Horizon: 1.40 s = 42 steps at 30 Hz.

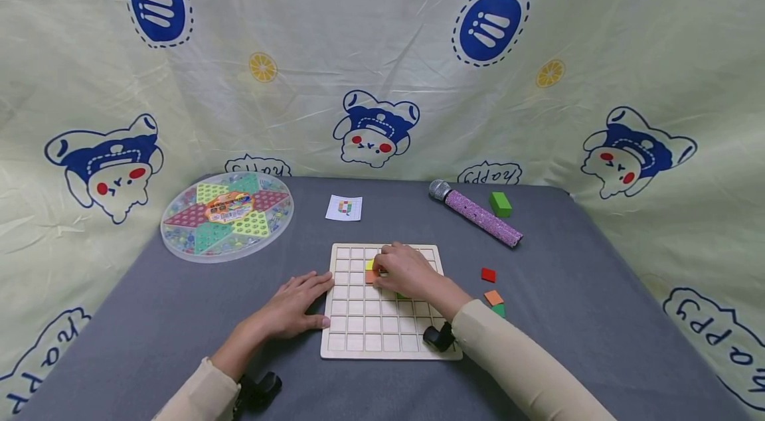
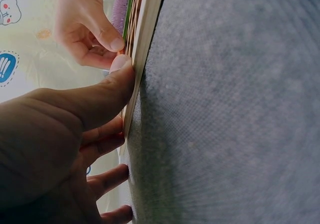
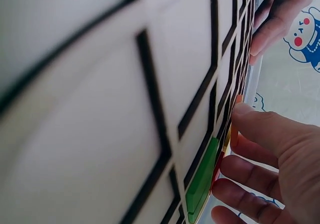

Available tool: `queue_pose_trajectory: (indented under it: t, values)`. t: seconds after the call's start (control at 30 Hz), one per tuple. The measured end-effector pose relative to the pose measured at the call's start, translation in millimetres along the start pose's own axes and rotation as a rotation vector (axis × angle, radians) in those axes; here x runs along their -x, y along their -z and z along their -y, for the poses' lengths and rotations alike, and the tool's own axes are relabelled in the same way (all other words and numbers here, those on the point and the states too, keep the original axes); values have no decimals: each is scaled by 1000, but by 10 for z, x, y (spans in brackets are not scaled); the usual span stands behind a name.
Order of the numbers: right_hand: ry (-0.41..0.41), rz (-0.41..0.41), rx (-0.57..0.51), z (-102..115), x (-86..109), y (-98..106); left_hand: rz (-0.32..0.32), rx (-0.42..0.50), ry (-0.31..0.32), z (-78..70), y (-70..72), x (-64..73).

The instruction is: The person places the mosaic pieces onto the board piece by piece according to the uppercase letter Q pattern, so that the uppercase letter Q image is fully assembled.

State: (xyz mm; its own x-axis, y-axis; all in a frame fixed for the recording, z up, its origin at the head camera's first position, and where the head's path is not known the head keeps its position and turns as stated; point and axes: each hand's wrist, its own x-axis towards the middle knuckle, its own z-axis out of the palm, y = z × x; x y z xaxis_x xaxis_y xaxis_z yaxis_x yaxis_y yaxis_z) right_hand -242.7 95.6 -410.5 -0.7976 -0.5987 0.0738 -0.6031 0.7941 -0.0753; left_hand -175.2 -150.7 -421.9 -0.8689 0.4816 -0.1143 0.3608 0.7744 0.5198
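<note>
A wooden grid board (image 1: 352,325) lies on the table. My right hand (image 1: 406,269) is over its upper part, pinching an orange square tile (image 3: 236,119) between thumb and index finger. A yellow tile (image 1: 369,265) sits on the grid beside those fingertips. Below the hand, a green tile (image 3: 202,179) and a red tile (image 3: 218,164) lie on the board in the right wrist view, partly covered by my fingers. My left hand (image 1: 293,307) touches the board's left edge, fingers spread and fairly straight, thumb against the side.
Right of the board lie a red tile (image 1: 488,274), an orange tile (image 1: 493,298) and a green piece (image 1: 499,309) partly behind the sleeve. Farther back are a purple microphone (image 1: 484,218), a green block (image 1: 500,204), a pattern card (image 1: 344,208) and a round game box (image 1: 271,245).
</note>
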Motion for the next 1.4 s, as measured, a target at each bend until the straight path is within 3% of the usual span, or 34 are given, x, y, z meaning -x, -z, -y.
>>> queue_pose_trajectory:
  t: [0.47, 0.73, 0.93, 1.13, 1.4]
  values:
    - [-18, 15, -7, 7, -15, -14, -7, -2, -10, 5, -8, -5]
    - [10, -25, -11, -28, 30, 1, -6, 0, -12, 15, -15, -9]
    - [46, -96, -17, -81, 158, 69, -9, 6, -19, 17, -15, -1]
    - [-1, -99, -75, -183, 357, 172, -8, 2, -4, 8, -15, -3]
    - [-19, -122, -73, -398, 647, 251, -5, 5, 15, -7, -17, -8]
